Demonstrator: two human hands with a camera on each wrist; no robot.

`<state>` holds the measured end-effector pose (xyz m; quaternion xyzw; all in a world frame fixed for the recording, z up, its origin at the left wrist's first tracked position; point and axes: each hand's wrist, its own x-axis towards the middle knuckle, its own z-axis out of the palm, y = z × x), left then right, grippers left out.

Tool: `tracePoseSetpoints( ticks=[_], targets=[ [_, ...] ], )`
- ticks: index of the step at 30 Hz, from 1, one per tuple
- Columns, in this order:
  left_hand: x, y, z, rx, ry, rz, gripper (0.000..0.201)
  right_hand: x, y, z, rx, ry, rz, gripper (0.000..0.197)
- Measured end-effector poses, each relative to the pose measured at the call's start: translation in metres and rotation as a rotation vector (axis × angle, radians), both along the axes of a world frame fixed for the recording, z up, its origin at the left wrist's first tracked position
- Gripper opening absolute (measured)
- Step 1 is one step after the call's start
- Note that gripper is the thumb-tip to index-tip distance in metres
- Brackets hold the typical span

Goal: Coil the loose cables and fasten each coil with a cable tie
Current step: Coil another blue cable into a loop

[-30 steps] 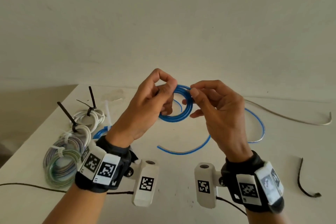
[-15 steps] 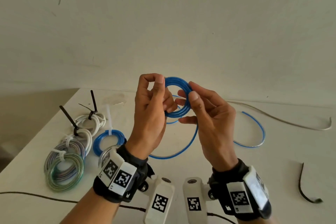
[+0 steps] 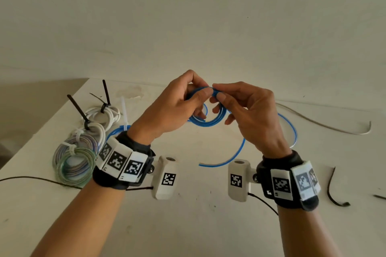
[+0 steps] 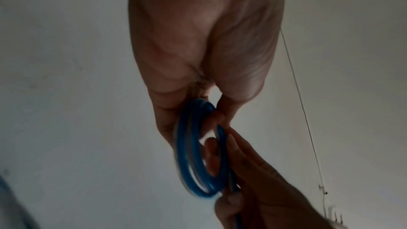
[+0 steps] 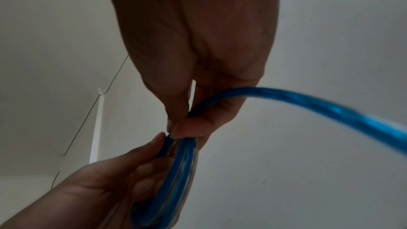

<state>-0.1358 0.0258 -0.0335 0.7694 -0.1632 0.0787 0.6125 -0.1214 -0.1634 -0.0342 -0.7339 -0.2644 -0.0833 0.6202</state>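
Both hands were up in the air above the white desk (image 3: 208, 225), close together. The left hand (image 3: 175, 108) pinched the top of the small blue coil (image 3: 208, 123) so the loops stayed in a ring. The right hand (image 3: 250, 115) pinched the blue cable right next to it, feeding the next loop on. The loose tail (image 3: 240, 152) ran down from the right hand to the desk and curved away to the right. To do this step well, I think each new loop should be the same size as the others and lie flat on them, and the left hand should not let go until a tie goes round. The head view showed the done coils (image 3: 77, 156) at the left of the desk, each with a cable tie, and a pale cable (image 3: 323, 125) and a short dark piece (image 3: 332, 190) at the right. The wrist views did not show those. But the left wrist view showed the loops (image 4: 198, 154) side by side from below, and the right wrist view showed the cable (image 5: 308, 104) coming out between the thumb and fingers.
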Motion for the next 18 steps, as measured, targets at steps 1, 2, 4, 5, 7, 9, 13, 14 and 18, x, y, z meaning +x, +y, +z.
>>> tracePoseSetpoints(
  ticks=[1, 2, 4, 5, 7, 9, 13, 14, 18],
  targets=[
    [0.000, -0.001, -0.001, -0.020, -0.009, 0.008, 0.015, 0.000, 0.002, 0.000, 0.014, 0.009, -0.001, 0.022],
    [0.001, -0.003, -0.002, -0.063, -0.031, 0.029, 0.015, -0.002, 0.004, -0.001, 0.048, 0.024, -0.007, 0.023],
    [0.002, -0.006, -0.002, -0.196, -0.090, 0.100, 0.013, -0.004, 0.012, -0.001, 0.171, 0.057, -0.044, 0.022],
    [0.004, -0.006, -0.002, -0.277, -0.112, 0.132, 0.011, -0.006, 0.015, -0.002, 0.242, 0.073, -0.067, 0.018],
    [0.006, -0.007, 0.000, -0.442, -0.120, 0.170, 0.011, -0.008, 0.024, -0.003, 0.359, 0.109, -0.094, 0.008],
    [0.006, -0.009, 0.001, -0.575, -0.110, 0.182, 0.012, -0.012, 0.033, -0.007, 0.431, 0.136, -0.081, 0.004],
    [0.005, -0.016, 0.000, -0.664, -0.090, 0.159, 0.012, -0.017, 0.044, -0.012, 0.533, 0.181, -0.064, 0.012],
    [0.005, -0.017, -0.001, -0.664, -0.080, 0.148, 0.012, -0.017, 0.043, -0.012, 0.544, 0.186, -0.069, 0.012],
    [0.006, -0.009, 0.001, -0.529, 0.009, 0.086, 0.008, -0.010, 0.027, -0.006, 0.520, 0.160, -0.111, 0.009]
  ],
)
